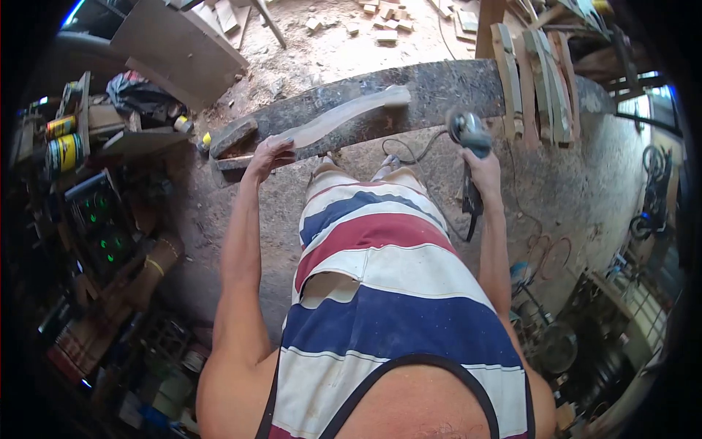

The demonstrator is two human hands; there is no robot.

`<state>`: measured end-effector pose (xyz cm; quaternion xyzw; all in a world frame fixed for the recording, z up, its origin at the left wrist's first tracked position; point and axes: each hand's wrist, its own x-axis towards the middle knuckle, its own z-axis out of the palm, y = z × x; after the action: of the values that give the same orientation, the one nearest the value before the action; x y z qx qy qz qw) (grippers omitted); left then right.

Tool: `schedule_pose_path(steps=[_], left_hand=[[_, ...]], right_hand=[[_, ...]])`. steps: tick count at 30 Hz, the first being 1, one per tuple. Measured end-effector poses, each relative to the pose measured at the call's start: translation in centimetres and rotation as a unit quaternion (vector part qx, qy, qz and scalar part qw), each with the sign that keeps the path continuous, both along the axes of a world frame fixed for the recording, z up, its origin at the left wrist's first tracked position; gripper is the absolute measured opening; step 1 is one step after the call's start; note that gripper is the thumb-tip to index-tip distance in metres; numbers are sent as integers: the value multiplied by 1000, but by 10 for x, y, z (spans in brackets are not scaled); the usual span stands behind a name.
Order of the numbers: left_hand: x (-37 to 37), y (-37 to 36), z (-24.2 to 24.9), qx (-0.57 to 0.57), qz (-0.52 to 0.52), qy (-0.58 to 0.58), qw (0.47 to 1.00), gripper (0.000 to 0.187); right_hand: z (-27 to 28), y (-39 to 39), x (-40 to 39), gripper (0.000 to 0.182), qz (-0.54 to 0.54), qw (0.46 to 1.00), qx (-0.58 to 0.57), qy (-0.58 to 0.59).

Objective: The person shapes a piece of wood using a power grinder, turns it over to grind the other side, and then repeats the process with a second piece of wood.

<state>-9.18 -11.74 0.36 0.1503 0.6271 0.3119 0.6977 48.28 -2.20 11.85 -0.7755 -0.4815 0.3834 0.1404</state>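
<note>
A pale, curved piece of wood (342,115) lies along the dark workbench (446,84), its far end toward the right. My left hand (270,155) is closed on the left end of this piece, near the bench's front edge. In my right hand (482,174) is an angle grinder (469,133), gripped by its body. The grinder's head is near the bench's front edge, to the right of the curved wood and apart from it. A dark cord hangs from its lower end.
Several curved wooden pieces (537,84) rest across the bench's right end. A small wood block (238,139) sits at its left end. Offcuts (387,22) lie on the ground beyond. Cord (420,152) trails over the floor. Cans (64,151) stand on the left shelf.
</note>
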Motion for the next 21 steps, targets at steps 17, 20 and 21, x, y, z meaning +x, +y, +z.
schedule_pose_path(steps=[17, 20, 21], left_hand=[[84, 22, -23, 245, -294, 615, 689, 97], [109, 49, -24, 256, -331, 579, 700, 91], [113, 55, -31, 262, -337, 576, 697, 88]], right_hand=[[-9, -121, 55, 39, -106, 993, -37, -34], [-2, -119, 48, 39, -97, 994, -31, -34], [2, -118, 44, 38, -100, 994, -29, -26]])
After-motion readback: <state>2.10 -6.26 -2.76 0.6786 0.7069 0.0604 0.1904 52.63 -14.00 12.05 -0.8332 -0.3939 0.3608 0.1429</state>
